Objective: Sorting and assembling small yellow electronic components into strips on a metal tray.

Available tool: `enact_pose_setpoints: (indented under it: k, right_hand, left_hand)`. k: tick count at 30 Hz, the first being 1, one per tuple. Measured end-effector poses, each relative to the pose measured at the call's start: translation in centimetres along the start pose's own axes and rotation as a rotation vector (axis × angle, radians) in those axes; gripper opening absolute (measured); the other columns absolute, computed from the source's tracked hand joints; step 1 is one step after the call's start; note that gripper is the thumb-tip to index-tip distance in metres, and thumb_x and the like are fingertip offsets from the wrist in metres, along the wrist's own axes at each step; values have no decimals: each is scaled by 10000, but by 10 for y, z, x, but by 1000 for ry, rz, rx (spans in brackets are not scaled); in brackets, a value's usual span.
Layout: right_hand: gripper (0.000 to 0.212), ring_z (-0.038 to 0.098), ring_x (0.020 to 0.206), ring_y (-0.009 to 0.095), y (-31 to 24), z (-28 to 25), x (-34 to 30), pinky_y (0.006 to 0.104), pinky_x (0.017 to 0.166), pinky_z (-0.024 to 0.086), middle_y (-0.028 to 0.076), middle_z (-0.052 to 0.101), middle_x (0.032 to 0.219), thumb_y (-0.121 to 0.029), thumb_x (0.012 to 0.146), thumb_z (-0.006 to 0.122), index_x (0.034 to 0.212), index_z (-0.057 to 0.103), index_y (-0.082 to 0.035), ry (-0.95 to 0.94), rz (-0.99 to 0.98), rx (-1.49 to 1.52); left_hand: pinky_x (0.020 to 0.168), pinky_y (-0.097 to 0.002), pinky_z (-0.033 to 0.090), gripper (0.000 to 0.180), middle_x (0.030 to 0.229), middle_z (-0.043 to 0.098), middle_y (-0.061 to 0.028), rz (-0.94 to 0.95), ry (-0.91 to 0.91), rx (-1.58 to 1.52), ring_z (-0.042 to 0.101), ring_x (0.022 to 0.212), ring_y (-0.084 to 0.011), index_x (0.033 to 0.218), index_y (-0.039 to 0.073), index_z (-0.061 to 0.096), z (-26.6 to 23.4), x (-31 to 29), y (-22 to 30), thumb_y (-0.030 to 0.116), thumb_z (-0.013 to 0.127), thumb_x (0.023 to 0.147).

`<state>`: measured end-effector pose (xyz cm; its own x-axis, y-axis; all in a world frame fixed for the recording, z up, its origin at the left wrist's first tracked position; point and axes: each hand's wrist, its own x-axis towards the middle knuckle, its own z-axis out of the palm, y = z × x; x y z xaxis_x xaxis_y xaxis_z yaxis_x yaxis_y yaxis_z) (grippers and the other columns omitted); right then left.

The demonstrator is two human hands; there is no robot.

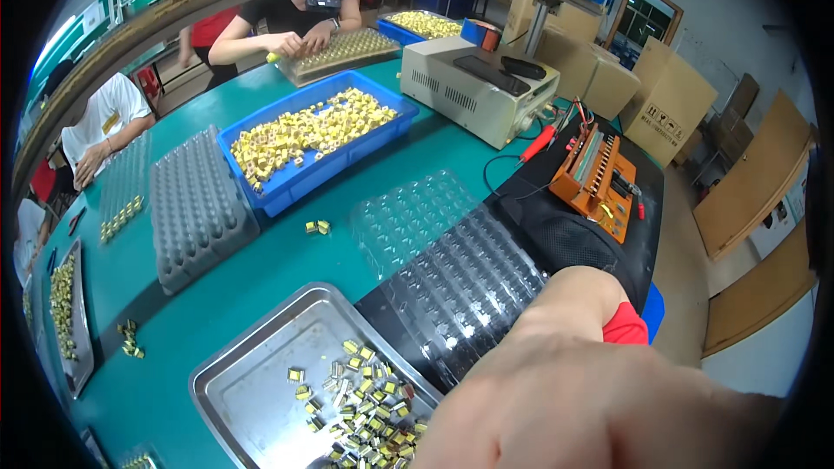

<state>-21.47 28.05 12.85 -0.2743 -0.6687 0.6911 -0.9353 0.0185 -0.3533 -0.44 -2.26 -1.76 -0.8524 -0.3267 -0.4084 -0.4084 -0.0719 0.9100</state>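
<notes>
My right hand [565,408] is raised very close to the head camera and fills the lower right; its fingers run out of the picture, so their pose is hidden. The bent right arm shows behind it, with a red sleeve at its edge. My left hand is out of view. Partly behind the right hand is a shallow metal tray [252,382], holding a heap of small yellow-wrapped transformers [373,408] with metal pins. Just beyond, a clear plastic blister tray [465,282] lies on a black mat, and another clear blister tray [408,217] rests on the green table.
A blue bin [295,182] of yellow parts stands beyond, beside a stack of grey blister trays [195,208]. At right are a beige instrument [469,78], a red probe [539,143] and an orange test fixture [599,182]. Co-workers [304,26] sit across the table.
</notes>
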Motion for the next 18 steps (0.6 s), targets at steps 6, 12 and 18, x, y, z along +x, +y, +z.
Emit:
enact_pose_setpoints:
  k: [6,12,18]
  right_hand:
    - [156,657,832,244,7,-2,12,334,722,502,200,687,1071,-172,910,529,930,633,-58,-18,-53,28]
    - [153,658,831,243,18,9,14,334,719,501,199,686,1070,-164,908,522,926,629,-56,-55,-154,-29]
    - [151,658,830,243,19,7,23,334,715,500,199,686,1068,-156,906,515,921,625,-54,-69,-133,24]
  left_hand:
    - [918,-276,485,305,1145,662,-59,749,-259,474,605,1033,-130,1186,57,591,-44,35,-20,-16,675,902]
    - [875,-266,495,307,1109,662,-46,71,-22,46,605,983,-115,1187,62,599,-19,0,-34,-2,685,899]
    - [846,-257,497,322,1084,663,-40,28,-26,120,606,947,-106,1206,70,605,-10,-9,-4,10,682,899]
